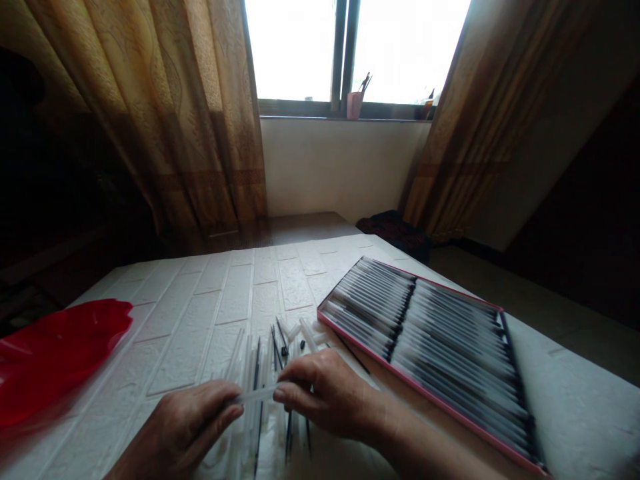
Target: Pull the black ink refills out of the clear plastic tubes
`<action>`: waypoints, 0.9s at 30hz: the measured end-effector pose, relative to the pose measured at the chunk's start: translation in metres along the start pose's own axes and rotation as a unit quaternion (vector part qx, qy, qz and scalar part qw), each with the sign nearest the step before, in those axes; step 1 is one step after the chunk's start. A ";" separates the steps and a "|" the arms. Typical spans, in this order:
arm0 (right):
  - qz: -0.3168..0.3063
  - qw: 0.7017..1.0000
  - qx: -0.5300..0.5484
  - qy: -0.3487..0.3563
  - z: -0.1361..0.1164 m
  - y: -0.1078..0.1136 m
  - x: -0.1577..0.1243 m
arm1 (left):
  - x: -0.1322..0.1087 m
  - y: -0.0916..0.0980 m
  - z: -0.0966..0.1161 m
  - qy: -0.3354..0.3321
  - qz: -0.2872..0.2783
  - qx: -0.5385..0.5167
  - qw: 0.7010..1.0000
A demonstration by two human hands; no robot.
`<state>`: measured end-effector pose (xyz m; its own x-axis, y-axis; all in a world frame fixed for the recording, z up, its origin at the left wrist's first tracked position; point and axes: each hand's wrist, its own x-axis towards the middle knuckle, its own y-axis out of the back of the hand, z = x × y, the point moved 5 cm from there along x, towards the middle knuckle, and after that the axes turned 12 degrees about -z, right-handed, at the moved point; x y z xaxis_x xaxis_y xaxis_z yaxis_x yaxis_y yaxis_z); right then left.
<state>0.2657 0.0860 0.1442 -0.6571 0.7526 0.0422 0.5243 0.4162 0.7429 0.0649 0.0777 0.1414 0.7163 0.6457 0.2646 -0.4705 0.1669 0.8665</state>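
My left hand (187, 427) and my right hand (323, 393) meet low in the middle of the head view. Both pinch the same clear plastic pen tube (256, 395), one at each end, just above the table. Under them lies a loose heap of clear tubes and thin dark refills (273, 350) on the white brick-patterned table cover (220, 300). To the right, close to my right wrist, sits a flat pink-rimmed box (430, 337) filled with two rows of several pens laid side by side.
A red plastic dish (50, 353) sits at the table's left edge. Beyond the table are brown curtains (165, 113), a bright window (350, 50) with a pink cup (355, 105) on the sill, and a dark bundle (395, 230) on the floor.
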 end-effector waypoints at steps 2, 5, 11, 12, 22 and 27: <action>0.006 1.000 -0.012 0.008 0.000 -0.001 0.000 | -0.001 0.000 -0.001 0.001 0.009 0.005 1.000; 0.019 0.999 -0.034 0.021 0.001 -0.002 -0.001 | -0.002 0.001 0.001 -0.001 0.011 0.018 1.000; 0.048 0.992 -0.101 0.059 0.001 -0.004 -0.002 | 0.001 0.004 0.011 0.002 -0.016 0.006 1.000; 0.054 0.990 -0.113 0.065 0.001 -0.005 -0.002 | 0.001 0.003 0.011 0.008 -0.027 0.002 1.000; 0.056 0.981 -0.163 0.090 0.000 -0.009 -0.007 | 0.000 -0.012 0.002 0.044 -0.123 -0.005 0.991; 0.026 0.988 -0.139 0.067 0.000 -0.008 -0.006 | -0.006 -0.018 -0.007 0.058 -0.107 0.007 0.993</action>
<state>0.2652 0.0785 0.1379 -0.7090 0.6871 0.1588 0.4023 0.2092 0.8913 0.0653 0.0762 0.1216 0.7348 0.6778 0.0253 -0.3072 0.2994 0.9033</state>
